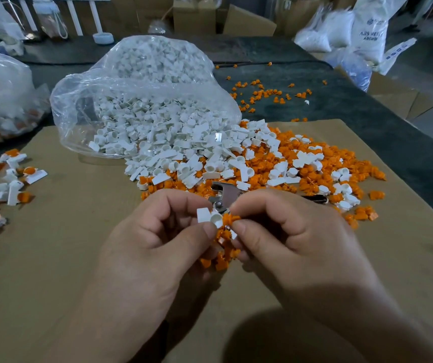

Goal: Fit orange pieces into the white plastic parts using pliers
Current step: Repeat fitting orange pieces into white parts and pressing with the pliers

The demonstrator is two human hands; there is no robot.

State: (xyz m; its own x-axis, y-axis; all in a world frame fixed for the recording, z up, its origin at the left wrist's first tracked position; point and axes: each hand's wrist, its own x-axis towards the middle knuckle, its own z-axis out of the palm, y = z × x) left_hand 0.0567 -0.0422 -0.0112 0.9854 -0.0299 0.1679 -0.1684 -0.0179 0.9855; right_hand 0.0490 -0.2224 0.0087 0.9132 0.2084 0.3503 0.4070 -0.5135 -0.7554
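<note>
nearest: left hand (157,237) and right hand (283,231) meet over the brown cardboard sheet (79,271), knuckles up. left fingers (184,203) and thumb curled, pinching a white plastic part (210,218) by its flat tab, round socket facing right. right fingers curled too, thumb and forefinger pinching an orange piece (229,220) that touches the mouth of that socket; cannot tell how far it is seated. a small clump of loose orange pieces (222,255) lies on the cardboard directly under and between the hands. just behind the fingertips the pliers (224,196) rest on the parts, metal head showing in the gap between the hands, a dark handle running off to the right; cannot tell whether either hand touches them. beyond: a mixed heap, orange heap (322,179) spread to the right, white heap (184,163) on top and to the left, spilling from the open mouth of a clear plastic bag (144,100) lying on its side. left edge of the cardboard: a group of white parts with orange already in them (8,184). behind those, a second clear bag (0,100), contents blurred. further out, the dark counter (354,121) carries scattered orange pieces (262,93). far back: cardboard boxes (246,22) and white sacks (367,30), printing not legible.
</note>
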